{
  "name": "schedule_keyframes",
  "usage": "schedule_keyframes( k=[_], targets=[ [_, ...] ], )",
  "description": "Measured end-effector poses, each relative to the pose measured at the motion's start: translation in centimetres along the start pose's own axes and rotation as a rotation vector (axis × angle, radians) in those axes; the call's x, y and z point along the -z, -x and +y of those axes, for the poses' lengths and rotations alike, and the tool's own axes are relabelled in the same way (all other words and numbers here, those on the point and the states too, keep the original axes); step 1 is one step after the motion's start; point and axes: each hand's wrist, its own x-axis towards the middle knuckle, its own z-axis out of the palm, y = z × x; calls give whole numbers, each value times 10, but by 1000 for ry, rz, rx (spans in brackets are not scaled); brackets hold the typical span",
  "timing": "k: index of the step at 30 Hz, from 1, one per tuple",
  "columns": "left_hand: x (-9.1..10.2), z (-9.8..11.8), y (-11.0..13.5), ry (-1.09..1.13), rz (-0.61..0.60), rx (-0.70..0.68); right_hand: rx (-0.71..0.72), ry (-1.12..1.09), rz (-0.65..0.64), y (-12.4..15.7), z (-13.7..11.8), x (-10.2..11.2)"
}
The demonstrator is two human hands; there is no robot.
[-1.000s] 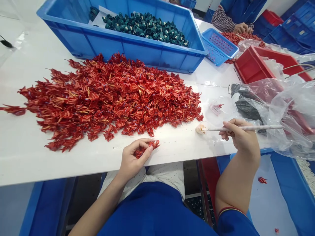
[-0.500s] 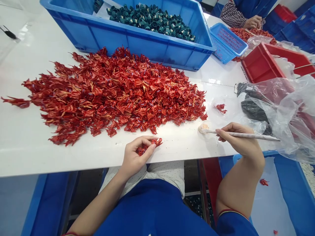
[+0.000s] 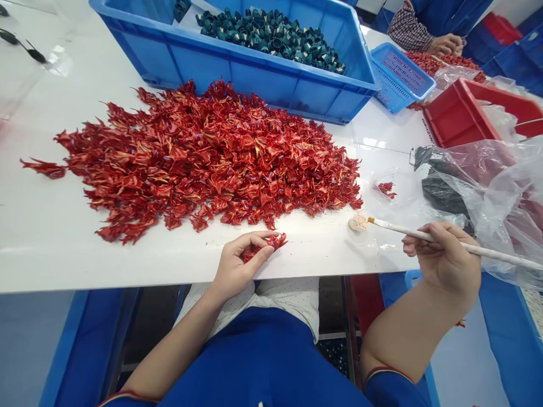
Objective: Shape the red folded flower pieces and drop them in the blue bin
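Note:
My left hand (image 3: 237, 264) rests at the near edge of the white table (image 3: 51, 260), fingers closed on a small red folded flower piece (image 3: 271, 242). My right hand (image 3: 445, 257) grips a thin white stick (image 3: 407, 229) whose tip sits by a small cream blob (image 3: 357, 223) on the table. A broad heap of red folded flower pieces (image 3: 203, 158) lies just beyond my left hand.
A large blue bin (image 3: 237, 68) of dark green rolled pieces (image 3: 275, 37) stands behind the heap. To the right are a small blue basket (image 3: 401, 76), a red tray (image 3: 458, 113) and crumpled clear plastic bags (image 3: 496, 192). Another person's hand (image 3: 449, 44) works at the far right.
My right hand has pulled back to the right with the stick, its tip now lifted just off the cream blob. My left hand keeps its hold on the red piece.

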Motion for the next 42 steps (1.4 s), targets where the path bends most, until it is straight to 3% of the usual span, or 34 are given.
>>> schedule_keyframes(
  k=[10,15,20,26,30,34,38,42],
  targets=[
    [1,1,-2,10,-29,15,-41,-248,-426,20,35,-38],
    [1,2,-2,9,-24,20,-65,-297,-531,31,44,-60],
    [0,4,-2,8,-34,-2,-94,-358,-514,44,47,-81],
    [0,7,-3,-2,-38,-6,126,-466,-359,70,45,-112],
    [0,5,-2,-9,-37,-15,299,-364,-238,91,41,-126],
    [0,5,-2,-9,-30,-35,566,-185,-155,103,39,-134],
    [0,6,-3,-13,-16,-52,738,-8,-215,106,36,-137],
    [0,6,-4,-38,-2,-42,765,48,-217,106,34,-137]
  ],
)
